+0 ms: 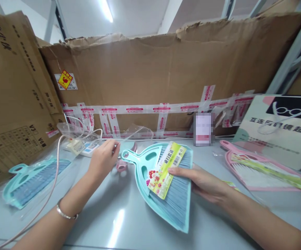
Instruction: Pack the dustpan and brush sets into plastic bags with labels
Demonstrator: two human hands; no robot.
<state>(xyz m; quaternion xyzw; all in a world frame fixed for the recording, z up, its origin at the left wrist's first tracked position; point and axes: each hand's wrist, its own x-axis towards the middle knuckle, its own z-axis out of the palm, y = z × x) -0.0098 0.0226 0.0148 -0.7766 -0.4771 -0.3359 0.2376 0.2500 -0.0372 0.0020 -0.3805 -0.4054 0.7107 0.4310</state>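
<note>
Thumb (180,172) and fingers of our right hand (208,182) pinch the blue pan (142,189) near its wide edge, thumb across the front, the rest mostly hidden behind. The pan tilts above the tabletop (93,225), straight in front of us, its handle toward our left hand (104,158). That hand's fingers curl inward, apart from the handle; we cannot tell whether they pinch anything.

Our thumb presses on the card (166,170), so a careless squeeze could crease it or shift it askew. The brush (175,208) lies nested in the pan; if our one-sided hold loosened, it might slide out, or the pan could pivot and drop its handle end.

Just behind the handle sits a pink item (121,166), which a low swing could knock. Clear film (137,131) lies beyond and could snag on the handle. A pale cord (55,173) loops up left of our forearm; a wide sweep of our left arm might catch it and tug it about. Farther out, a bagged blue set (35,180) lies left and a pink set (265,170) right, both probably clear of any slip.
</note>
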